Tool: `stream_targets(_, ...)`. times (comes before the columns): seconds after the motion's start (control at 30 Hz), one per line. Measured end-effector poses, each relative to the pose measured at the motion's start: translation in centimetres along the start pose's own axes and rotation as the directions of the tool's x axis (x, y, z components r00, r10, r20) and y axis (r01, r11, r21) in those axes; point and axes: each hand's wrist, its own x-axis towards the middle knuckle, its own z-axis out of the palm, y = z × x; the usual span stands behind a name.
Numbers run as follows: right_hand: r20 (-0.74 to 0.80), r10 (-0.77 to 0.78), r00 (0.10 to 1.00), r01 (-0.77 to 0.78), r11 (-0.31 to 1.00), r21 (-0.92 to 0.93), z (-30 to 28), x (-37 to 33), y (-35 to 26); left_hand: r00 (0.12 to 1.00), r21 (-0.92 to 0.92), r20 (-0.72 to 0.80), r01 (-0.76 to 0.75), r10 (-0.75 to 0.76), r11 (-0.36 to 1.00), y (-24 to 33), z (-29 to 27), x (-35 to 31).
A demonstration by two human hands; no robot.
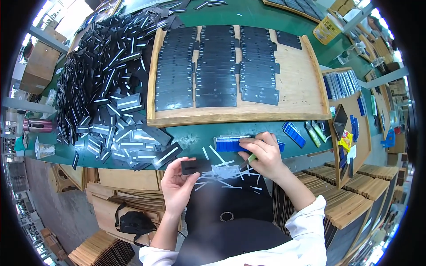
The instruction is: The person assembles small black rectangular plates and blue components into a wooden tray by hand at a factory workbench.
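Green surface (195, 142) near edge: left hand (177, 186) fingers grasp a black strip (195, 166) lying left-right; right hand (262, 155) fingers pinch blue strips (228, 144).

A bare strip of green counter (195, 135) runs between the wooden tray (306, 95) on the far side and the near edge. To its left the heap of black strips (106, 88) blocks the way; to its right the blue pieces (293, 134) crowd it.
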Motion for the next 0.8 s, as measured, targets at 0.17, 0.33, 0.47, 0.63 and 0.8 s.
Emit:
stream_targets(0.17, -0.045, -0.070, 0.997, 0.068, 0.997, -0.035, 0.17, -0.43, 0.25, 1.000, -0.002, 0.002, 0.020, -0.020, 1.000, -0.37, 0.14, 0.11)
stream_targets(0.33, -0.069, -0.142, 0.988, 0.136, 0.987, -0.082, -0.01, -0.33, 0.05, 0.998, -0.043, 0.017, 0.061, -0.061, 0.997, -0.51, 0.25, 0.02)
stream_targets(0.47, -0.018, -0.051, 0.999, 0.050, 0.998, -0.027, -0.19, -0.36, 0.05, 0.997, -0.040, 0.020, 0.069, -0.068, 0.997, -0.77, 0.25, -0.06)
stream_targets(0.63, -0.018, -0.024, 1.000, 0.024, 0.999, -0.021, -0.06, -0.36, -0.03, 0.996, -0.048, 0.014, 0.088, -0.088, 0.995, -0.63, 0.47, -0.28)
stream_targets(0.8, -0.075, -0.054, 0.996, 0.053, 0.998, -0.015, -0.11, -0.23, -0.29, 0.995, -0.064, 0.016, 0.100, -0.099, 0.993, -0.80, 0.42, -0.38)
